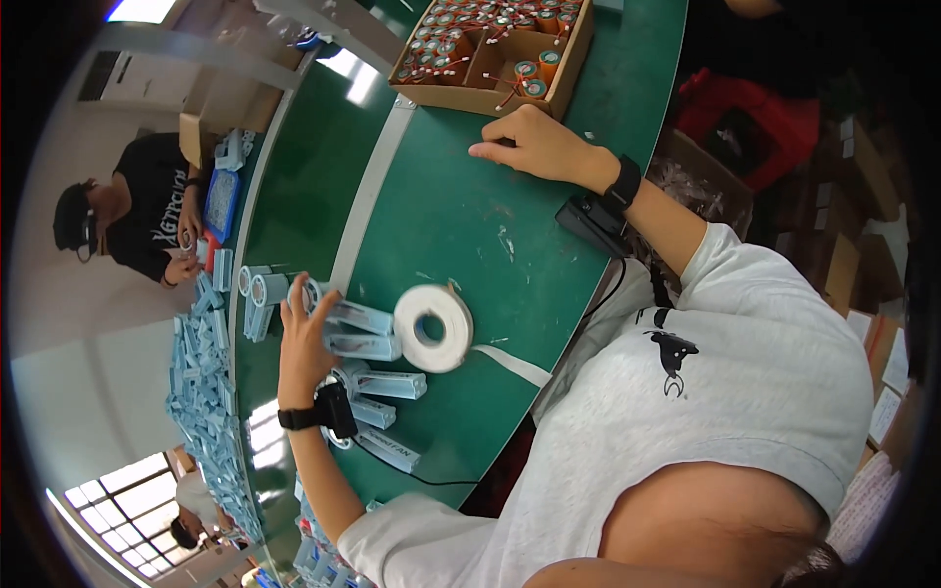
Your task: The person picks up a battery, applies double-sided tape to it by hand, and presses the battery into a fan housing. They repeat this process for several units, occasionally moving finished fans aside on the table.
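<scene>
My left hand [308, 343] has its thumb and fingers around the round head of a light-blue plastic housing [361, 316], slightly blurred. Similar ring-headed housings [392, 384] lie in a row beside and below that hand. To their right, a roll of white tape [452, 330] rests flat, with a loose strip [515, 365] reaching toward the table's near edge. My right hand [539, 147] hovers at the near side of a cardboard box [470, 95], its fingers curled; what is inside them is hidden. In the box stand orange cylindrical battery cells [526, 71] with red wires and white connectors.
Across the green table [470, 216], a long heap of light-blue housings [201, 382] lines the far side. A co-worker [147, 211] handles a part by a blue tray [223, 206]. Another person [191, 510] sits farther down. A black cable [417, 478] trails from my left wrist.
</scene>
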Demonstrator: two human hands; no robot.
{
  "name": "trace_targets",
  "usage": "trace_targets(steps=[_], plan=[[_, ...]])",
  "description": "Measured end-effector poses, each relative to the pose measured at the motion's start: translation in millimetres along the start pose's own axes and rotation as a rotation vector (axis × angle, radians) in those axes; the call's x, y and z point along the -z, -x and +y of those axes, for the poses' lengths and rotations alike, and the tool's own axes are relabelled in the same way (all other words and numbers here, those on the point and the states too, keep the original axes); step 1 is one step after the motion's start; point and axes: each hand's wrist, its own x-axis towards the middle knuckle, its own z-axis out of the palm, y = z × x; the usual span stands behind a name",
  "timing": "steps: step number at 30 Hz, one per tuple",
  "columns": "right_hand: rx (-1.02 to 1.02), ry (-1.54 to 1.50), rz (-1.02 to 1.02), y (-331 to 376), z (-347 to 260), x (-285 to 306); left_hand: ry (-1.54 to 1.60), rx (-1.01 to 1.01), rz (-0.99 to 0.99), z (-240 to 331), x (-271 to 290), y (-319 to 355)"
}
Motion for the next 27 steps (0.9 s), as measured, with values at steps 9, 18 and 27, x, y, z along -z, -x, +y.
trace_targets(steps=[9, 18, 27], plan=[[0.506, -0.120, -0.421, 40.9, -87.4, -73.2, 0.072, -0.052, -0.110, 1.8, 8.3, 10.9], [0.399, 0.201, -0.659, -1.2, -60.0, -21.2, 0.059, -0.025, -0.187, 26.4, 20.1, 28.3], [0.052, 0.233, -0.396, 7.1, -37.1, 21.9, -0.010, 0.205, 0.171, -132.7, 18.9, -22.8]])
